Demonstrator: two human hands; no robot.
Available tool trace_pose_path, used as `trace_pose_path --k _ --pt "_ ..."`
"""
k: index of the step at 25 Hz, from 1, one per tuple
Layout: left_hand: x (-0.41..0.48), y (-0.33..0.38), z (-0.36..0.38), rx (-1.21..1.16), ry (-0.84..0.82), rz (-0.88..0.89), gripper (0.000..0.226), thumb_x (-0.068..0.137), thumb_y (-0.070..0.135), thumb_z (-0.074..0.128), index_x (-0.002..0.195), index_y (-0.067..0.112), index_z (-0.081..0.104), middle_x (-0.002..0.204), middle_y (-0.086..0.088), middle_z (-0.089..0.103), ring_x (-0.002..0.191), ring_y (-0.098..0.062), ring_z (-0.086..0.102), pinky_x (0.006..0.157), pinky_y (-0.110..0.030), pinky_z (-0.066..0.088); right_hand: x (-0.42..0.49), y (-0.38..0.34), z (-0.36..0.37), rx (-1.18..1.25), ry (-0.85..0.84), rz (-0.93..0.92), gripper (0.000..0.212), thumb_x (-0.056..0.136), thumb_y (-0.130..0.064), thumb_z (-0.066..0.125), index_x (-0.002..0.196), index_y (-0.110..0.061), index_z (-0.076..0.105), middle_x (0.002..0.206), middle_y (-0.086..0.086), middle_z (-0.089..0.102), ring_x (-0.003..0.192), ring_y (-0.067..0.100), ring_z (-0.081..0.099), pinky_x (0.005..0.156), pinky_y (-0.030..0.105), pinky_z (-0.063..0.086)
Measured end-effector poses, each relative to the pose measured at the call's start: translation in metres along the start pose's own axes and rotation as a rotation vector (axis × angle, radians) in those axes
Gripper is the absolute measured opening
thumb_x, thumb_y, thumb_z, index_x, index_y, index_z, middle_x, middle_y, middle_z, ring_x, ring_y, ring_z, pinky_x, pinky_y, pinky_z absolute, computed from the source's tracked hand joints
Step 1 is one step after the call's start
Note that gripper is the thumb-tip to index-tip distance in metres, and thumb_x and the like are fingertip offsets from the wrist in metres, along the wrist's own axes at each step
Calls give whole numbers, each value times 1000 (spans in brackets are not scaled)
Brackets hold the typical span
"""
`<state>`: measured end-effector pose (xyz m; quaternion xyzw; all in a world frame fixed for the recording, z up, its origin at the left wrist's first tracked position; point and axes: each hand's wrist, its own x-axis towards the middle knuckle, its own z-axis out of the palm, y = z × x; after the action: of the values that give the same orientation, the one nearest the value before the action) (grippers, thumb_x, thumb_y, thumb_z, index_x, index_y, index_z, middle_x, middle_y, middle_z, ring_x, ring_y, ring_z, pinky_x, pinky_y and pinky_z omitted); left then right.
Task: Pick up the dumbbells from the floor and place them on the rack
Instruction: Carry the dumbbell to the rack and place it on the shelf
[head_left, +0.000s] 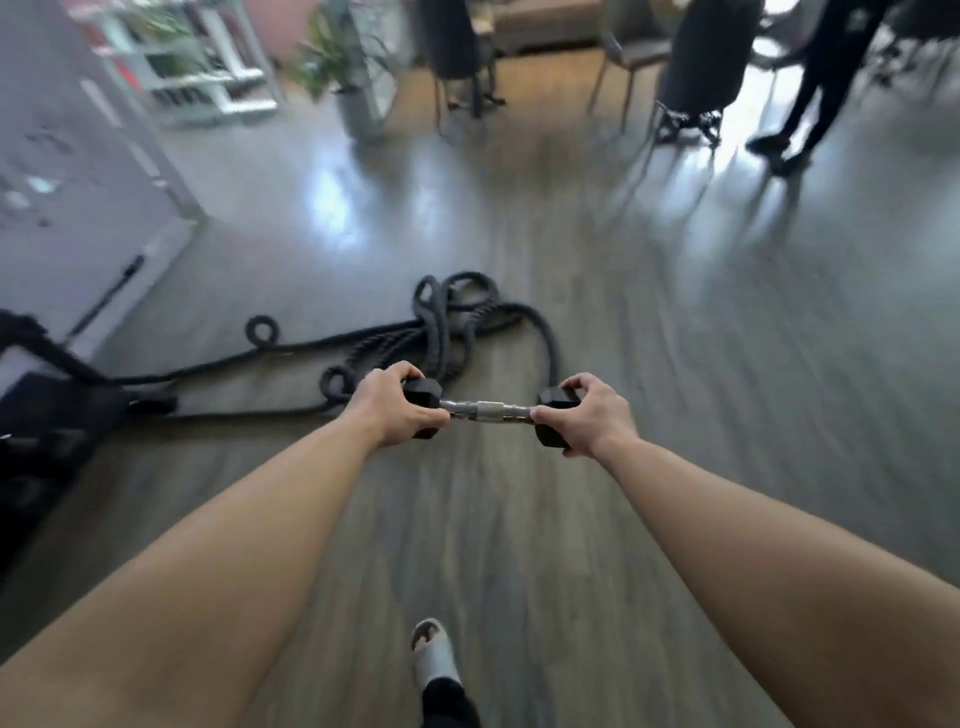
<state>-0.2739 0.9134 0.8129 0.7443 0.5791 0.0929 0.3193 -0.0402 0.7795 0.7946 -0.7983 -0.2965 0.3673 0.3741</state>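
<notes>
Fingers of left hand (393, 407) & right hand (588, 415) clamped on dumbbell (488, 410) heads, bar level above floor (675, 364), heads partly hidden, rope (447, 332) beyond, far bkgd blurred, rack not made out.

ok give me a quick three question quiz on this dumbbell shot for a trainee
1. True or false: the dumbbell rests on the floor.
2. What does each hand grip? A) the steel handle B) a black end head C) the rope
3. Fill in: ahead, beyond the dumbbell, lies a coiled black ____.

Key:
1. False; it is held up by the left hand and right hand.
2. B
3. rope
</notes>
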Motion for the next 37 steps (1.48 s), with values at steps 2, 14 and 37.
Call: trace_pose_path --k 2,14,37 --pt "-39 -28 -50 -39 113 -94 64 55 46 92 112 27 68 107 1 71 95 -20 66 83 -28 54 -33 -41 26 -15 -62 -94 54 71 -35 91 116 -22 66 105 -2 63 81 21 69 60 44 67" --pt "-273 -329 -225 -437 377 -614 59 59 7 96 107 16 63 110 -9 69 74 -12 61 40 -19 49 -238 -157 342 -282 -496 -353 57 67 -38 88 115 -20 63 106 5 68 77 19 72 51 37 65" --pt "-445 -785 -558 -137 518 -1096 74 61 28 96 122 26 54 118 0 55 97 -19 56 69 -29 44 -486 -307 950 -323 -1135 -262 57 69 -35 87 115 -19 57 110 3 65 88 18 71 58 42 67"
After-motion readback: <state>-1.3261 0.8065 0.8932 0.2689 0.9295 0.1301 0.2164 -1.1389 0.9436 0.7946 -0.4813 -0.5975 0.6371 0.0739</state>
